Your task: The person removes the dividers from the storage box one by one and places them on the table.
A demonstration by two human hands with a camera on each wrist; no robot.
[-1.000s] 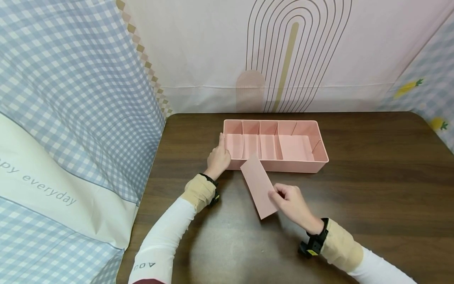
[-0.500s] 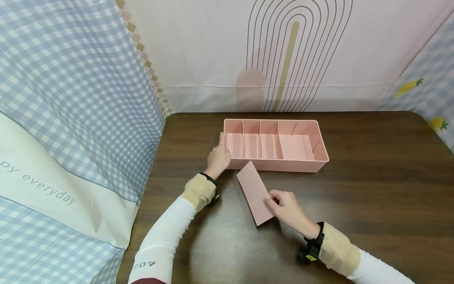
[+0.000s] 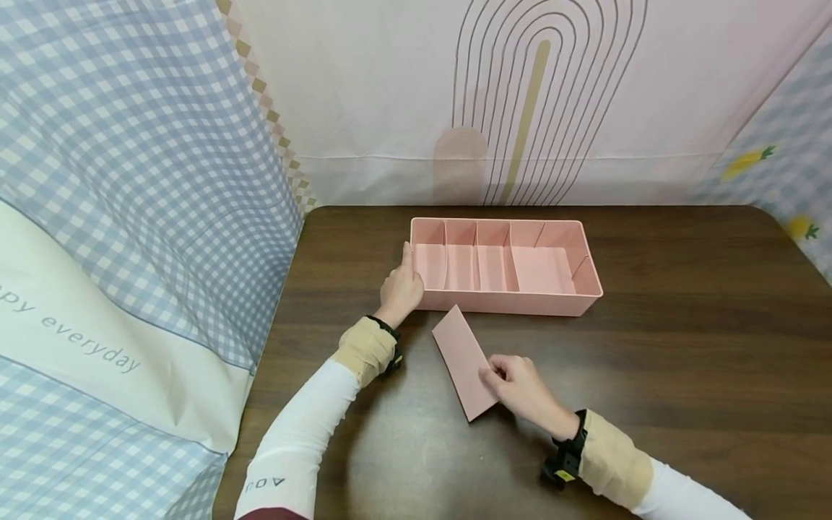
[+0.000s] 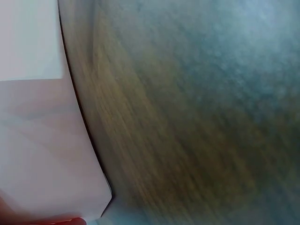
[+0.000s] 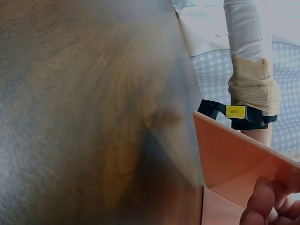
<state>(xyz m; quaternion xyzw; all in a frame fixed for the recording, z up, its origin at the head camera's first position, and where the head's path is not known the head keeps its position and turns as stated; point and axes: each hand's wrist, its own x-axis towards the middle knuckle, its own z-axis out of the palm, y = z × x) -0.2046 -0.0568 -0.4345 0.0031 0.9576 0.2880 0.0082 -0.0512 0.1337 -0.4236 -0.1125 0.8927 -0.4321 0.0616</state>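
A pink divider panel (image 3: 464, 365), flat and rectangular, is pinched at its right edge by my right hand (image 3: 523, 390). It slants above the table in front of a pink organizer box (image 3: 507, 303), apart from it in the head view. The right wrist view shows the same divider panel (image 5: 239, 157) with fingertips (image 5: 260, 199) on its near side. My left hand (image 3: 401, 289) touches the box's left end, its index finger straight along that wall; the thumb is hidden. Upright partitions split the box into three narrow compartments and a wider one at the right.
The box stands on a dark brown wooden table (image 3: 682, 325) near its back edge. Behind hangs a pale patterned cloth (image 3: 364, 101), and a blue checked cloth (image 3: 162, 159) covers the left side. Both wrists wear black camera straps.
My right hand has drawn the divider panel toward the front and slightly left, away from the box's front wall. The left hand and the box have stayed in place.
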